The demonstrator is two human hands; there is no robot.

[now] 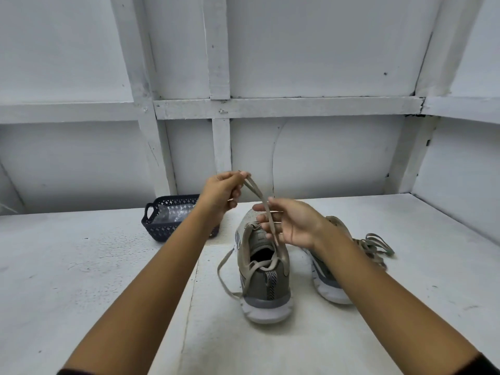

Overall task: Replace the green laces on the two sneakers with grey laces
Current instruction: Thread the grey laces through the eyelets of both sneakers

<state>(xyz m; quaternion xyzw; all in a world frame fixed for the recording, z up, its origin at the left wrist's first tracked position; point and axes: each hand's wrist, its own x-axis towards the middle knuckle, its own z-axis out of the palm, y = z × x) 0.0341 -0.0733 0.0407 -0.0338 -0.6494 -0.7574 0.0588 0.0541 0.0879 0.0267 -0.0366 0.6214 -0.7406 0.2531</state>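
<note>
Two grey-green sneakers stand on the white table, heels toward me. The left sneaker (263, 282) has a grey-beige lace (258, 194) threaded through it. My left hand (221, 194) pinches the lace's end, raised above the shoe. My right hand (290, 223) hovers over the shoe's tongue, the lace running between its loosely spread fingers. The lace's other end loops down the shoe's left side (223, 277). The right sneaker (326, 280) is partly hidden behind my right forearm. A pile of greenish laces (374, 247) lies to its right.
A dark blue plastic basket (165, 220) with clear plastic inside sits at the back left of the table (94, 266), behind my left forearm. White panelled walls close the back and the right side.
</note>
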